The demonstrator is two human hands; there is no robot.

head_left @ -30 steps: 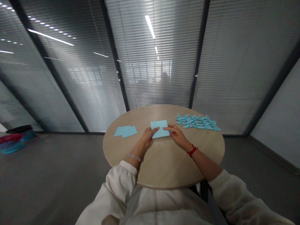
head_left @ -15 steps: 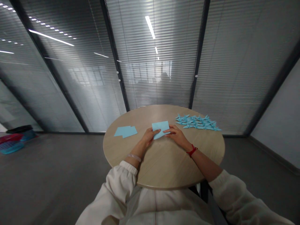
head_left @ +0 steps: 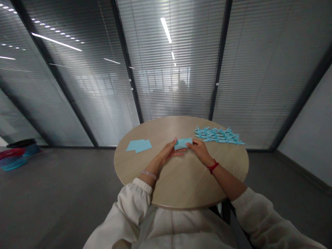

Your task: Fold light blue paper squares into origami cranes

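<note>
Between my hands, above the middle of the round table, is a light blue sheet of paper [head_left: 183, 143], bent over into a narrow strip. My left hand [head_left: 169, 150] holds its left end, thumb on top and the other fingers stretched beneath it. Thumb and fingers of my right hand [head_left: 199, 149] pinch the right end. To the left lie a few flat blue paper sheets [head_left: 138, 145], overlapping. Rows of folded blue paper cranes [head_left: 218, 135] rest at the right, beyond my right hand.
The round wooden table [head_left: 181, 188] stands before a glass wall with blinds [head_left: 178, 93]. Red and blue plastic baskets [head_left: 12, 159] sit on the floor at the far left. A white wall [head_left: 308, 138] rises at the right.
The sheet, flatter and taller before, is now bent into a narrower strip. My right hand has shifted slightly right along it, and my left fingers have stretched out underneath.
</note>
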